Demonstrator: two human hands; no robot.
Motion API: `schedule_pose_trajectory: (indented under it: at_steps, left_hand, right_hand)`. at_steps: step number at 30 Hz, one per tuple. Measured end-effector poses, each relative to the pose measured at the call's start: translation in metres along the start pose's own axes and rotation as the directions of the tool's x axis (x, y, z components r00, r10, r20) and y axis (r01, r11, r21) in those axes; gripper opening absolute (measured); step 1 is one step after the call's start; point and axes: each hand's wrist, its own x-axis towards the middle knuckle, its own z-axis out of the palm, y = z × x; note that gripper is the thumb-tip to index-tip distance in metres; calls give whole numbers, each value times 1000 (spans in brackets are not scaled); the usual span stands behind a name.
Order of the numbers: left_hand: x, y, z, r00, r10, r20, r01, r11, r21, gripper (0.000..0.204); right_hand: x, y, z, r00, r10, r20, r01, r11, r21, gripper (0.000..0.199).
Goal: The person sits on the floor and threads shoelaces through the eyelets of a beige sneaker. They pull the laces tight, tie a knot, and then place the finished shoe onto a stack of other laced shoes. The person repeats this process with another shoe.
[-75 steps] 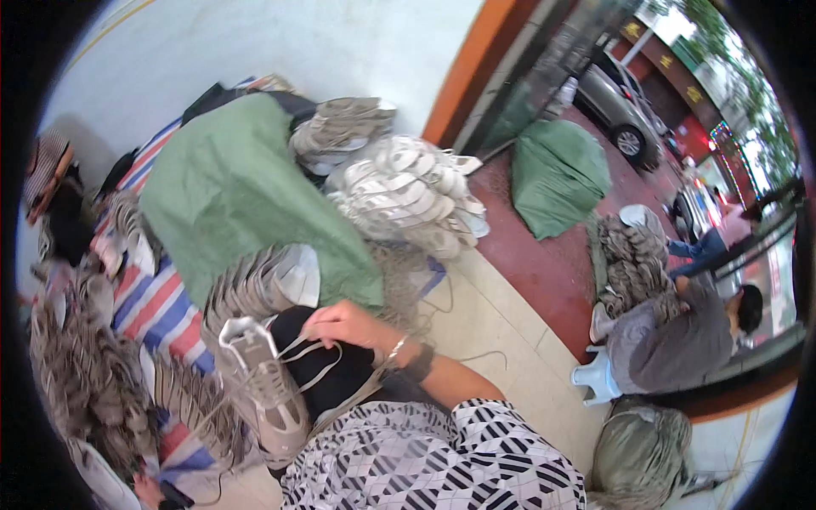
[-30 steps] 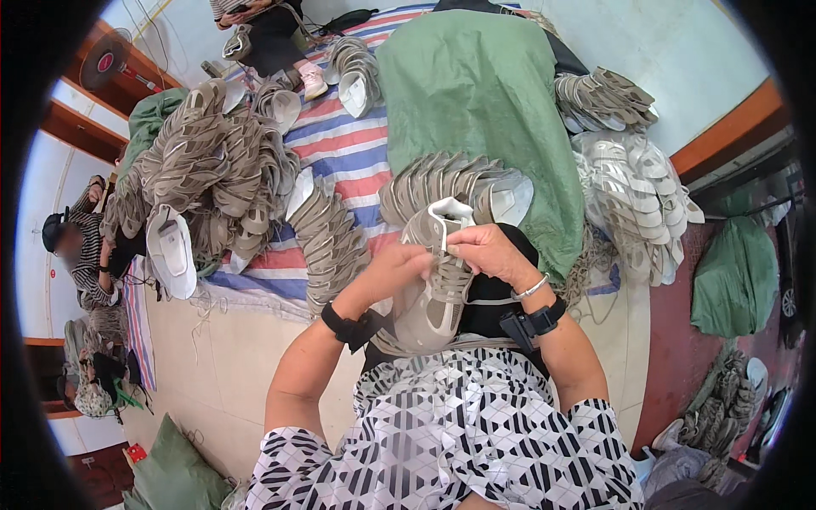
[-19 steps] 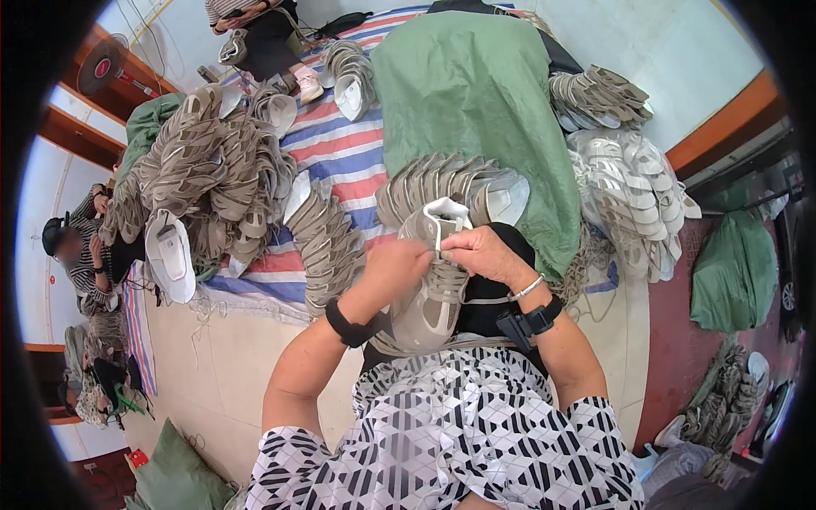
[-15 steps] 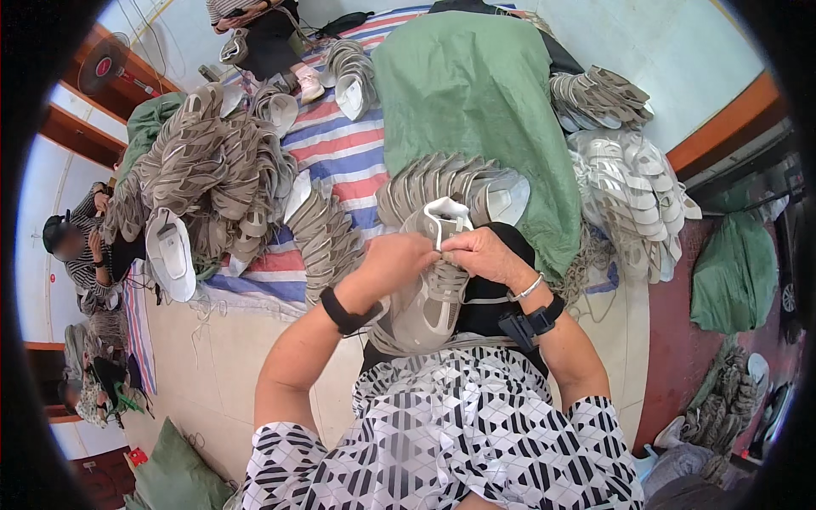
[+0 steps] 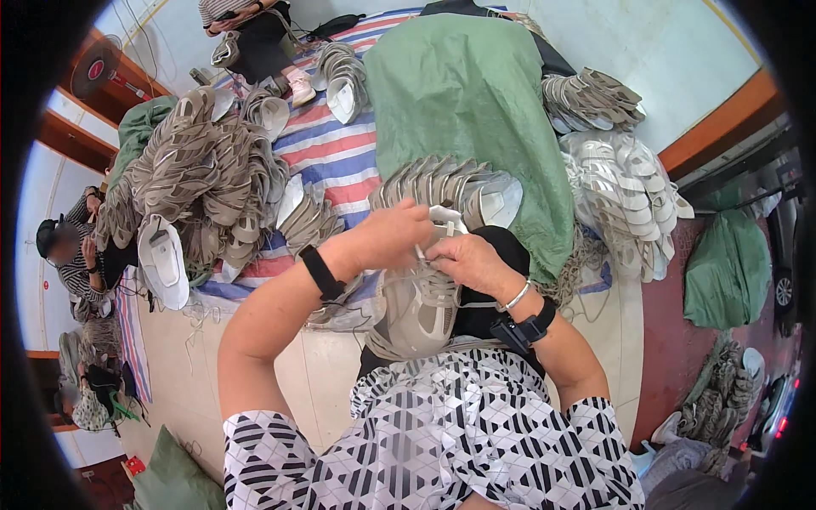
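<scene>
Since half a second ago almost nothing has shifted: both hands stay bunched over the same shoe, the left forearm only a touch lower. The left hand point(image 5: 393, 235) is curled shut, fingertips pinching a thin white lace at the top of the pale grey mesh sneaker point(image 5: 422, 299), which stands toe-down on the lap at the picture's centre. The right hand point(image 5: 470, 262), at three o'clock of the left and touching it, is also closed, fingers pinching the lace by the white tongue. Both forearms rise from six o'clock, bent inward, each with a black wristband. At twelve o'clock of the hands a row of grey shoe uppers point(image 5: 442, 180) leans against a green cloth sack point(image 5: 463, 110); the sack's contents are hidden
</scene>
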Motion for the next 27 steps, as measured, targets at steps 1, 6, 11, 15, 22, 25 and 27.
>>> schedule_pose_trajectory:
  at_steps: [1, 6, 11, 15, 22, 25, 27]
  left_hand:
    - [2, -2, 3, 999, 50, -9, -50, 999, 20, 37]
    - [-1, -5, 8, 998, -8, 59, 11, 998, -54, 37]
    - [2, -2, 15, 998, -1, -63, -9, 987, -158, 34]
    - [1, -3, 23, 992, 7, -125, -40, 964, -262, 27]
    - [5, 44, 34, 970, -125, -209, 133, 991, 23, 26]
    - [13, 47, 46, 960, -91, -266, 119, 988, 94, 25]
    - [14, 50, 47, 956, -157, -247, 174, 983, 48, 24]
  right_hand:
    - [0, -2, 3, 999, -47, -26, 45, 995, -88, 16]
    - [5, -11, 2, 988, -157, 12, 150, 913, -380, 16]
    - [21, 32, -7, 997, -74, -1, 73, 976, 206, 12]
    - [14, 56, -29, 971, 186, 152, -215, 388, 896, 13]
    - [11, 53, -11, 964, 255, -75, -30, 387, 922, 12]
    - [8, 58, -12, 950, 272, -154, 59, 327, 943, 14]
    - [3, 61, -24, 956, 249, -156, 69, 326, 943, 13]
